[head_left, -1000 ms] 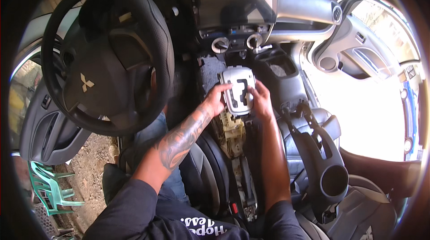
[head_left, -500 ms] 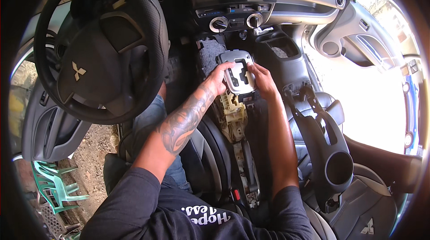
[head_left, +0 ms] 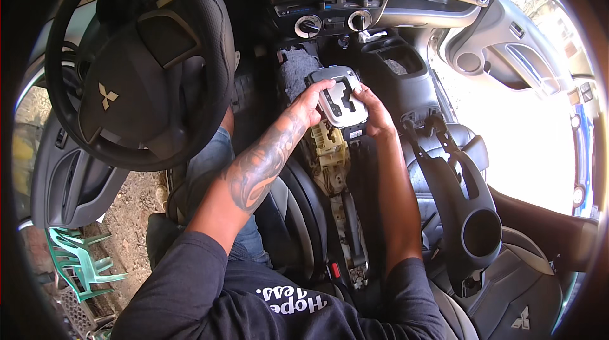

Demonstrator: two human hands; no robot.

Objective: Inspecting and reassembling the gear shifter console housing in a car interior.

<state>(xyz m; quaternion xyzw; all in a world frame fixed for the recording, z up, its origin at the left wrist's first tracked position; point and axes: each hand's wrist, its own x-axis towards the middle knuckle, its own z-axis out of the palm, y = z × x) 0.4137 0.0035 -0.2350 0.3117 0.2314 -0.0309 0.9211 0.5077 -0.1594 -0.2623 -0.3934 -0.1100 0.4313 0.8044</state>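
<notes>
Between my two hands is a gear shifter trim panel (head_left: 343,113), silver-faced with a dark frame and a stepped slot. My left hand (head_left: 309,103) grips its left edge, thumb on the face. On the opposite edge, my right hand (head_left: 375,111) holds it with the thumb near the top right corner. The panel is held above the exposed centre tunnel, just over a cream plastic shifter base (head_left: 329,145). Behind that base lies the handbrake lever (head_left: 353,229). Grey padding (head_left: 297,70) shows beside the panel's upper left. My fingers under the panel are hidden.
The steering wheel (head_left: 143,73) stands at the left. Climate knobs (head_left: 309,26) sit on the dashboard ahead. A removed console piece with a cup holder (head_left: 480,232) lies across the passenger seat (head_left: 526,283); another dark console section (head_left: 403,77) rests farther forward. Green chairs (head_left: 79,261) stand outside.
The trim panel has tilted and shifted slightly right in my hands. My left thumb has moved a little farther over its face. The whole view has shifted slightly.
</notes>
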